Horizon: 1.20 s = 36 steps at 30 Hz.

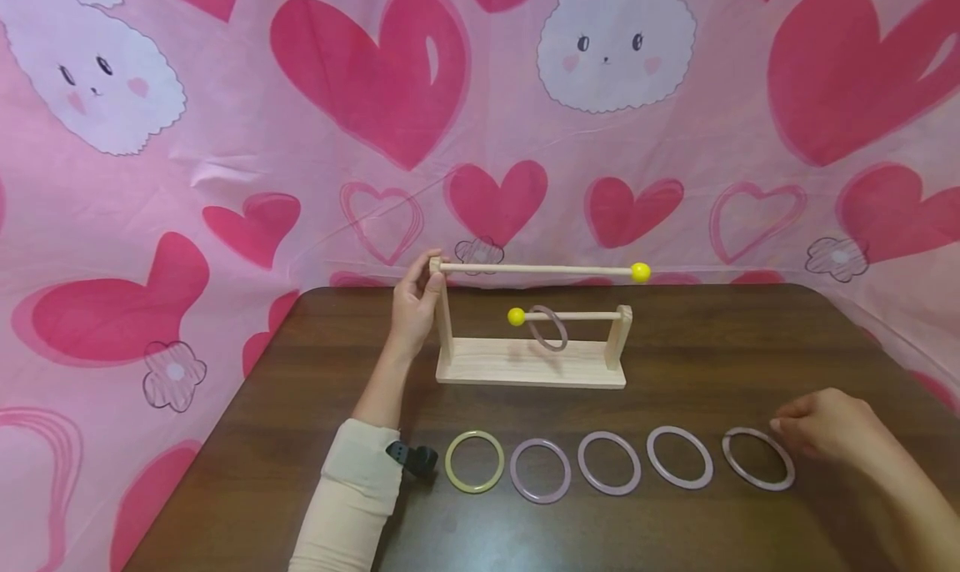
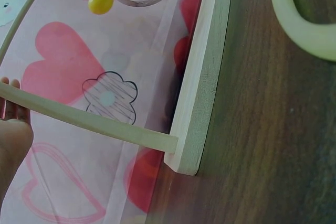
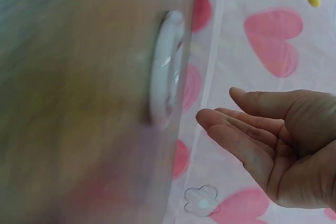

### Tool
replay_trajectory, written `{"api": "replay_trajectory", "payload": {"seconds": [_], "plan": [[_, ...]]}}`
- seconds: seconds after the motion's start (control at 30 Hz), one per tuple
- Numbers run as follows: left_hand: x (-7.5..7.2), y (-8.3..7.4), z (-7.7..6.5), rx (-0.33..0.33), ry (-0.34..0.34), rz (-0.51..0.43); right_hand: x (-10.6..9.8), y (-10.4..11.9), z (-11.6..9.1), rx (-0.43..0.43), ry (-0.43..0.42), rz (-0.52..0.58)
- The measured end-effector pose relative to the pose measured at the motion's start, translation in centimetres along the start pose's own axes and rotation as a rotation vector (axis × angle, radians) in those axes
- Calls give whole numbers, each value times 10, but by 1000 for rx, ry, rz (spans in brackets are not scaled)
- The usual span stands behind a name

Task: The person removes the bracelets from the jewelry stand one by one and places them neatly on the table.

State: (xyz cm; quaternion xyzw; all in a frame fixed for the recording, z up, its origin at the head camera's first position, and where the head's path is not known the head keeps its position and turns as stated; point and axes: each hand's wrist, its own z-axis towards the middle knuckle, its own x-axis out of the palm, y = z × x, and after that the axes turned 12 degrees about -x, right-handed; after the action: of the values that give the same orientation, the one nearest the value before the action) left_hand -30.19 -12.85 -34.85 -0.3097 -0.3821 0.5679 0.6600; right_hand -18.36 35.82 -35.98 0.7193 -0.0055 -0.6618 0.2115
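A light wooden stand (image 1: 525, 373) has two posts, each carrying a horizontal rod tipped with a yellow ball. My left hand (image 1: 416, 309) grips the top of its left post, thumb in front and fingers behind. On the lower rod hangs one dull mauve ring (image 1: 554, 347). At the table's right, my right hand (image 1: 828, 422) hovers beside the rightmost ring, a marbled pale purple one (image 1: 727, 449). The right wrist view shows its thumb (image 3: 262, 103) apart from loosely bent fingers, with nothing between them. That ring (image 3: 159, 82) lies flat, apart from the fingertips.
Left of the marbled ring, a yellow-green ring (image 1: 448, 462) and three lilac rings (image 1: 513, 472) lie in a row on the brown table (image 1: 300, 472), in front of the stand. A pink heart-print cloth (image 1: 315, 155) hangs behind the table.
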Motion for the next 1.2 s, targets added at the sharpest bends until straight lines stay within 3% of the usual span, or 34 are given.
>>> {"api": "replay_trajectory", "payload": {"seconds": [0.57,0.93,1.2], "plan": [[1,0,-1,-5,0,-36,-4,72,49,-183,-204,65],[1,0,-1,-7,-1,-31,12,112,76,-290,-432,294],[1,0,0,-3,1,-18,27,131,93,-323,-444,451]]}}
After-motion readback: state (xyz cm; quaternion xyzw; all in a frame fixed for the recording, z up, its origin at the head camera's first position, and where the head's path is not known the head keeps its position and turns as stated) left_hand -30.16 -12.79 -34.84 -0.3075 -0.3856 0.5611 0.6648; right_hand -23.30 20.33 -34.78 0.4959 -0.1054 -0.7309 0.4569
